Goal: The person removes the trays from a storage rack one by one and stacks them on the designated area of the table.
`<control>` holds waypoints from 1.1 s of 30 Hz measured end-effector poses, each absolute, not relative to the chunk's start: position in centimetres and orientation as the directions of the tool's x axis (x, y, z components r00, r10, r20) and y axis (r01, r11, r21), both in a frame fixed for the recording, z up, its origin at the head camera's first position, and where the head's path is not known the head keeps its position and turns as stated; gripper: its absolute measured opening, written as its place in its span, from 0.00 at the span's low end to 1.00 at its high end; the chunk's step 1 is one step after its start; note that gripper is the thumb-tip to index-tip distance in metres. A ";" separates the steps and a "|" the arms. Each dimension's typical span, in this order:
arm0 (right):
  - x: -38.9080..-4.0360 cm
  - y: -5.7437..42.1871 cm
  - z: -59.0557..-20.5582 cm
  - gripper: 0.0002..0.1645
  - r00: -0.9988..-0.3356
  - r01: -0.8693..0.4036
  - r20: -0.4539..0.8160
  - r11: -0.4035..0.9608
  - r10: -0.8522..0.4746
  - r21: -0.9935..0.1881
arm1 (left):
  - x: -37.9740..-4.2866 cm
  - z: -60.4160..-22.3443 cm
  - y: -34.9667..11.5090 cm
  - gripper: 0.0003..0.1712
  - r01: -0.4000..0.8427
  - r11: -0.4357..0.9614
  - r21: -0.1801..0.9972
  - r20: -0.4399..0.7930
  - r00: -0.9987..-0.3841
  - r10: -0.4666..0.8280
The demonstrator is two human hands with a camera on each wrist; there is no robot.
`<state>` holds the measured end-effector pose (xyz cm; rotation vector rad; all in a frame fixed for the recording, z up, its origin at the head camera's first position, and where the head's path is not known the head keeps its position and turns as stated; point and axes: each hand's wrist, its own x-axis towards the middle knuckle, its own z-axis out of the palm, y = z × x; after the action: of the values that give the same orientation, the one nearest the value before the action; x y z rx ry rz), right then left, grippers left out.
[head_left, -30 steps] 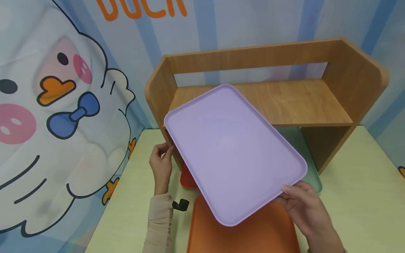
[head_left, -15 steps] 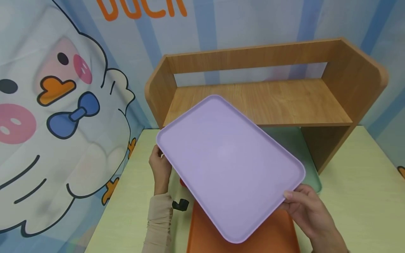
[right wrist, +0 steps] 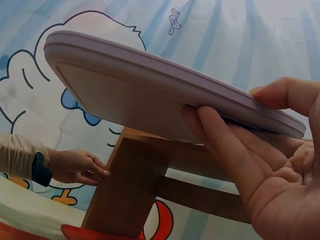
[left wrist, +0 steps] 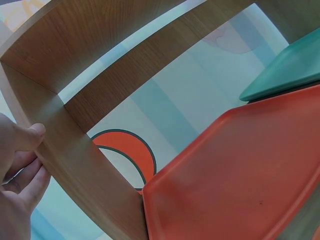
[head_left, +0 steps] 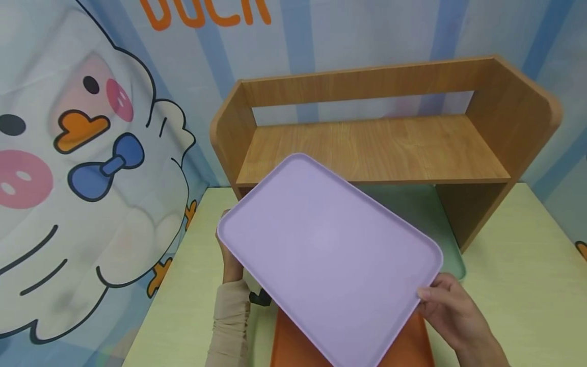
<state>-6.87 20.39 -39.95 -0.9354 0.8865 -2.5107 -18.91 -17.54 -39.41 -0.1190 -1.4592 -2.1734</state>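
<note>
A lilac rectangular tray (head_left: 327, 244) hangs tilted in front of the wooden shelf (head_left: 380, 148). My right hand (head_left: 458, 313) grips it near its right corner, thumb on top and fingers underneath, as the right wrist view shows. My left hand (left wrist: 20, 170) holds the front edge of the shelf's left side panel (left wrist: 95, 165), with the thumb and fingers at that edge. In the head view the tray covers part of the left hand. A red tray (left wrist: 235, 170) lies in the lower compartment beside that panel. Farther right in it is a green tray (head_left: 451, 260).
An orange tray (head_left: 293, 339) lies on the pale yellow table (head_left: 527, 285) in front of the shelf, partly under the raised lilac tray. Behind stands a blue-striped backdrop (head_left: 367, 46) with a large cartoon duck (head_left: 151, 244) at left.
The lilac tray has come down and leftward toward me, off the upper board's front and over the left hand and red tray in the head view. The left hand stays on the side panel.
</note>
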 end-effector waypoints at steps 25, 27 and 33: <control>-6.0 22.6 -41.8 0.35 -0.666 0.159 0.492 -0.751 -0.561 -0.641 | -21.8 -41.6 -18.6 0.13 0.255 0.237 0.938 0.339 -0.823 -0.457; -6.0 22.9 -41.9 0.35 -0.663 0.170 0.489 -0.749 -0.568 -0.640 | -21.8 -41.6 -18.6 0.13 0.264 0.229 0.937 0.344 -0.818 -0.461; -6.2 23.4 -42.5 0.35 -0.644 0.176 0.492 -0.740 -0.585 -0.649 | -21.7 -41.5 -18.6 0.13 0.228 0.216 0.949 0.305 -0.833 -0.462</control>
<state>-6.19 23.39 -42.46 -0.9923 0.7871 -2.3793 -21.69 -18.64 -41.45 0.2155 -1.9553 -1.6670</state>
